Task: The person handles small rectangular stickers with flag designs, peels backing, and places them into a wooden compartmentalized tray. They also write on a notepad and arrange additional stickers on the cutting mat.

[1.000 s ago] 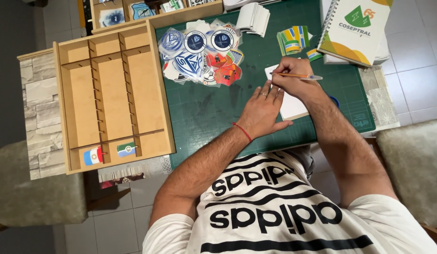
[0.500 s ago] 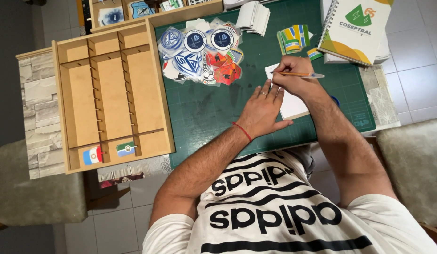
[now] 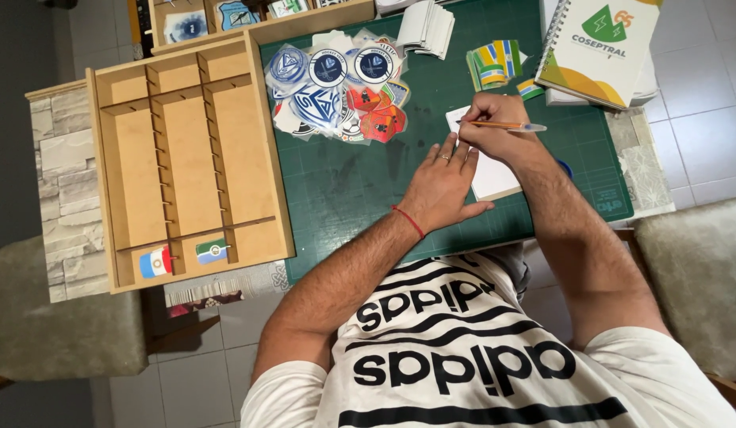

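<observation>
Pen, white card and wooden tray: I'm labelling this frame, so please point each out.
pen [image 3: 503, 125], head view, middle of its barrel.
white card [image 3: 495, 176], head view, bare lower part.
wooden tray [image 3: 277, 158], head view, right wall.

We count two hands, left [image 3: 441, 184] and right [image 3: 492, 125], one pen [image 3: 503, 125], one white card [image 3: 488, 158], one green cutting mat [image 3: 360, 190], one wooden tray [image 3: 189, 158] at left, two flag pieces [image 3: 155, 262] at lower left, and one spiral notebook [image 3: 598, 47] at upper right.

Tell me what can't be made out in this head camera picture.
- White card: mostly hidden under both hands, any marks unseen.
- Pen tip: covered by the right hand.
- Spiral notebook: cut off by the top edge.
- Sticker pile: overlapping, lower ones hidden.
- Left hand palm: faces down.
</observation>
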